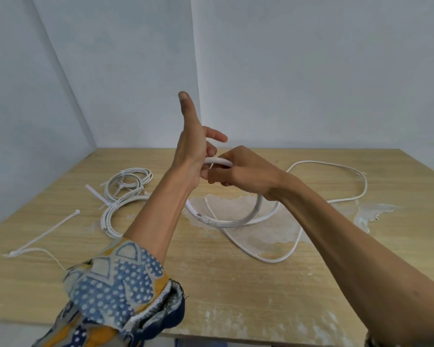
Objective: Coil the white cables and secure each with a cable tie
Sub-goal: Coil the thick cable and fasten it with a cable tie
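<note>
White cable [231,224], judged light yet springy, is gripped atop its loop by left hand [194,156] and right hand [241,169], best pinched where turns overlap.

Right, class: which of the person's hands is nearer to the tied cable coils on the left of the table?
Left. The left hand is raised just right of the tied coils; the right hand grips the white cable farther right.
</note>
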